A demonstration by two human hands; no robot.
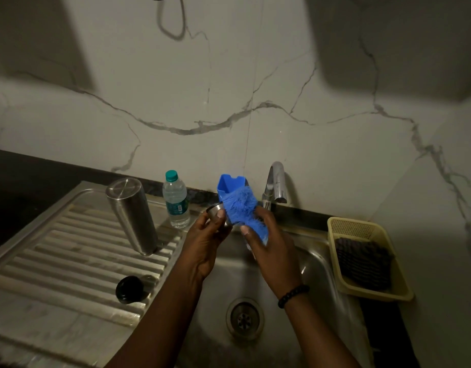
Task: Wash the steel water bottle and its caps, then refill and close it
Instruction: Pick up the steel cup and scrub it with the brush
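The steel water bottle (132, 215) stands upside down on the ribbed steel drainboard (70, 251), left of the sink. A black inner cap (130, 289) lies on the drainboard nearer to me. Above the sink basin, my left hand (206, 241) grips a small steel cap (218, 212). My right hand (271, 251) holds a blue bristle brush (241, 208), its bristles pressed against the steel cap.
A steel tap (275, 185) rises behind the sink (314, 261), whose drain (244, 318) lies below my hands. A clear plastic water bottle with a green cap (176, 200) stands by the wall. A yellow basket (361, 229) holding a dark scrubber sits right of the sink.
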